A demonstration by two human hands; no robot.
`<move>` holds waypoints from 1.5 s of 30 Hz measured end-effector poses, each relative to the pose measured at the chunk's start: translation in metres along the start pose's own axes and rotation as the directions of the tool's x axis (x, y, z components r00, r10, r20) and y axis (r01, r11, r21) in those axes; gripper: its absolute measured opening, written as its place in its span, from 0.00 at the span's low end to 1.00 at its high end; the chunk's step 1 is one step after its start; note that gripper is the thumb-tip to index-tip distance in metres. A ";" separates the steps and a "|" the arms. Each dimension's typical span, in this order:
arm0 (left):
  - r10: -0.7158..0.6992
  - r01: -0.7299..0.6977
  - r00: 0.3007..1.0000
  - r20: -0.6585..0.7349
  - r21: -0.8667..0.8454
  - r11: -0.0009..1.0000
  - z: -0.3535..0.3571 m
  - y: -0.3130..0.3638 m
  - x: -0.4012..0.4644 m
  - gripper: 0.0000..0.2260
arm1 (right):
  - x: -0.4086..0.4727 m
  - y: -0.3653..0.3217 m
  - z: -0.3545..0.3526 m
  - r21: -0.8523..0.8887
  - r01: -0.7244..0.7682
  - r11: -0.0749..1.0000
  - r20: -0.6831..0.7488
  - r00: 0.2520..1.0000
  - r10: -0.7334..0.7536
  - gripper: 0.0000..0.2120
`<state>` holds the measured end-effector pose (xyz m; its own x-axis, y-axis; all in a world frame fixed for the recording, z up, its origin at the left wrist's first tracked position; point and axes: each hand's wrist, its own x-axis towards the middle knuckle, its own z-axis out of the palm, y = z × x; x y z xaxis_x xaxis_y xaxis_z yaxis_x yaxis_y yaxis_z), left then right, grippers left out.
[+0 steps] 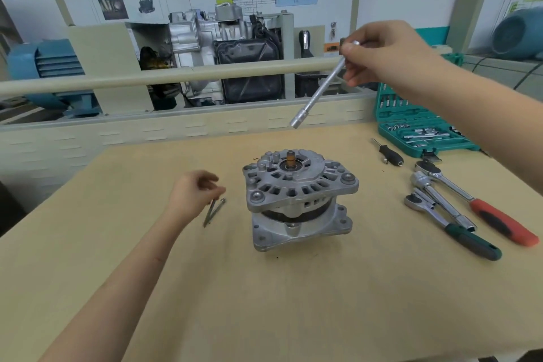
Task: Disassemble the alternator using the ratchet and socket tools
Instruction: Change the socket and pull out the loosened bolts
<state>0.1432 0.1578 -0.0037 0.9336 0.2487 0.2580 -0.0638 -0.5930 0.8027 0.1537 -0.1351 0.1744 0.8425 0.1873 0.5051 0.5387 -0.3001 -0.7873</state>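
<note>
**Through-bolts coming out, socket lifted clear**

The left hand (194,191) hovers low over the worktop (117,288), its fingers (219,189) loosely curled and pinched on the top of 1 long bolt (212,212); a 2nd seems to lie beside it, though blur makes the count uncertain. The bolt tips sit just below the fingers, touching or nearly touching the worktop.

Just right of those fingers stands the alternator (299,200), shaft end up, its rear housing sitting slightly askew on the front one, with a gap showing between them. Some bolt heads appear to remain at the housing's corners.

Above and to the right, well apart from the alternator, the right hand (390,53) is raised, fingers (351,48) wrapped round the top of a long extension bar (320,88) whose socket (296,122) hangs angled down toward the alternator.

Below that hand, on the worktop, lie a small driver (389,154), 2 ratchets, one red-handled (482,210) and one green-handled (452,228), and further back an open socket case (423,138).

To do this step well, I would set the bolts down together, well clear of the alternator, so they cannot roll. Then the left hand should steady the housing while the socket is lowered square onto the next bolt head and fully seated before turning; an angled socket would likely slip and round the head.
</note>
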 end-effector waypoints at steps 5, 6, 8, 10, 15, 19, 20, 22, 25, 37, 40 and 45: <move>-0.016 0.029 0.999 -0.044 0.296 0.955 0.031 -0.046 0.003 0.10 | -0.005 0.001 -0.004 -0.017 -0.005 1.000 0.036 0.999 0.006 0.06; -0.010 0.028 0.998 -0.055 0.328 0.944 0.034 -0.050 0.004 0.10 | -0.006 0.001 -0.005 -0.021 0.000 1.000 0.044 0.999 0.001 0.06; 0.016 0.010 0.998 -0.064 0.379 0.925 0.038 -0.054 0.007 0.10 | -0.008 0.001 -0.007 -0.030 0.010 0.999 0.053 0.999 -0.009 0.05; 0.031 -0.007 0.998 -0.054 0.397 0.918 0.040 -0.054 0.009 0.10 | -0.009 0.002 -0.008 -0.036 0.018 0.999 0.055 0.998 -0.016 0.03; 0.018 0.007 0.998 -0.061 0.394 0.919 0.036 -0.054 0.005 0.16 | -0.009 0.005 -0.007 -0.045 0.021 0.999 0.071 0.997 -0.018 0.04; -0.007 0.022 0.961 -0.275 0.055 0.998 0.029 -0.017 -0.011 0.21 | -0.008 0.008 -0.006 -0.080 0.037 0.996 0.082 0.996 -0.030 0.03; -0.011 -0.011 0.956 -0.292 -0.073 0.997 0.027 0.000 -0.017 0.22 | -0.008 0.009 -0.005 -0.088 0.042 0.995 0.085 0.996 -0.034 0.04; 0.053 -0.099 0.980 -0.189 -0.244 0.965 0.025 0.036 -0.036 0.28 | -0.008 0.009 -0.002 -0.095 0.049 0.994 0.090 0.995 -0.041 0.03; 0.153 -0.129 0.986 0.072 -0.265 0.956 0.035 0.066 -0.069 0.28 | -0.007 0.009 0.002 -0.113 0.057 0.992 0.098 0.994 -0.046 0.04; 0.043 -0.001 0.996 0.078 -0.482 0.876 0.033 0.038 -0.035 0.15 | -0.015 0.006 0.007 -0.210 0.141 0.967 0.203 0.974 -0.098 0.03; -0.132 0.133 0.990 0.048 -0.626 0.769 0.037 0.033 -0.022 0.08 | -0.019 0.005 0.004 -0.229 0.179 0.957 0.274 0.955 -0.114 0.04; -0.199 0.264 0.964 0.175 -0.709 0.654 0.050 0.034 -0.016 0.11 | -0.024 0.002 0.003 -0.260 0.239 0.936 0.402 0.908 -0.120 0.05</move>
<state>0.1434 0.0952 -0.0076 0.9746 0.2239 -0.0053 -0.0456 0.2213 0.9741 0.1350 -0.1371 0.1597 0.7019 0.5823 0.4102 0.7040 -0.4795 -0.5239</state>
